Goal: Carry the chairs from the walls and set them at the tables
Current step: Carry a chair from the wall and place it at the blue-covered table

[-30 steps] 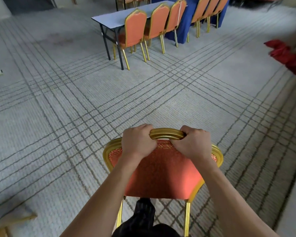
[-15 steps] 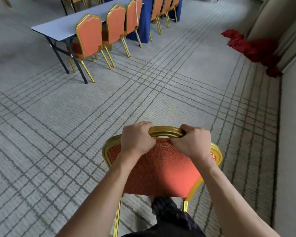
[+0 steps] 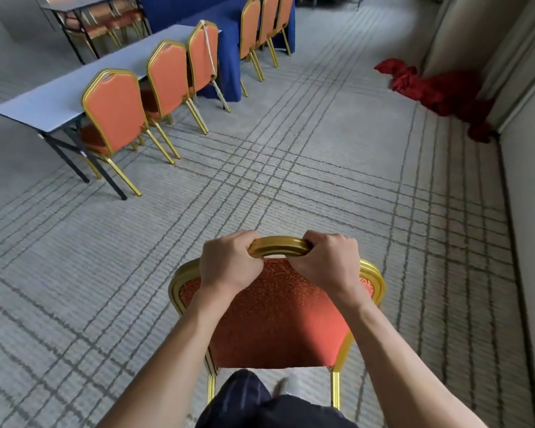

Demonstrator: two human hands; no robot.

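- Grey carpet (image 3: 291, 186) crossed by bands of dark lines covers the room, with a pale wall (image 3: 528, 211) along our right.
- Our left hand (image 3: 229, 264) and right hand (image 3: 328, 264) sit side by side, fingers curled tight round the gold top rail of the orange chair (image 3: 275, 322).
- That chair is directly in front of us with its back facing us, well apart from the tables; we cannot tell whether its feet touch the carpet.
- At upper left, the grey table (image 3: 44, 106) has a row of three chairs (image 3: 115, 112) along its near side.
- Beyond it, the blue-draped table (image 3: 226, 54) has further chairs (image 3: 250, 29).
- A red cloth heap (image 3: 439, 91) lies by the wall.
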